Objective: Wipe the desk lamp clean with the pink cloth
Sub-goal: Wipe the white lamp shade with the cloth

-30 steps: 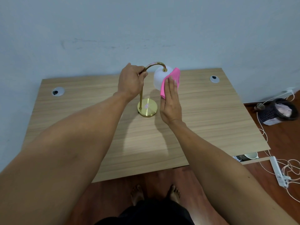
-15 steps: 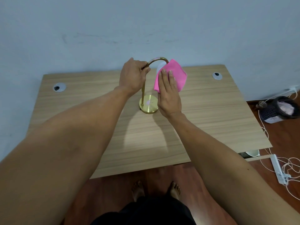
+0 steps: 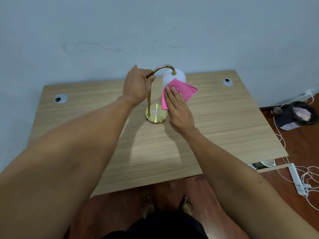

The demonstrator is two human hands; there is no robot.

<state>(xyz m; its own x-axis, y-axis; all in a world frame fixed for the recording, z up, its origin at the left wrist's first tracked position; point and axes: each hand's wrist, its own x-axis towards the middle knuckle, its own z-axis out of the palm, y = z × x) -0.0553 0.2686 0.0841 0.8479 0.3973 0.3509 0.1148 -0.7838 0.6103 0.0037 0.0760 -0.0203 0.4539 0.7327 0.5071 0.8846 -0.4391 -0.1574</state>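
The right hand's fingers (image 3: 174,97) lie flat and extended, close together, pressing the pink cloth (image 3: 181,91) against the near side of the white lampshade (image 3: 175,77); the open palm spreads pressure over the curved surface, which suits wiping better than a pinch would. The right hand (image 3: 179,111) does not curl around anything; the cloth seems pinned only between palm and shade, with one corner sticking out free to the right and another edge hanging down toward the base.

The left hand (image 3: 138,87) is closed in a fist around the upper part of the brass stem (image 3: 149,100), just where it begins to arch over. This grip probably braces the desk lamp (image 3: 156,94) so the wiping push does not tip or slide it.

The lamp stands upright near the back middle of the wooden desk (image 3: 224,128). Its shade is a smooth, matte, dome-topped cylinder; the stem is a thin polished tube bending into a hook; the base (image 3: 156,115) is a round, shiny, brushed gold disc. The cloth looks soft and thin, lightly folded. The desktop has a pale, grained laminate finish.
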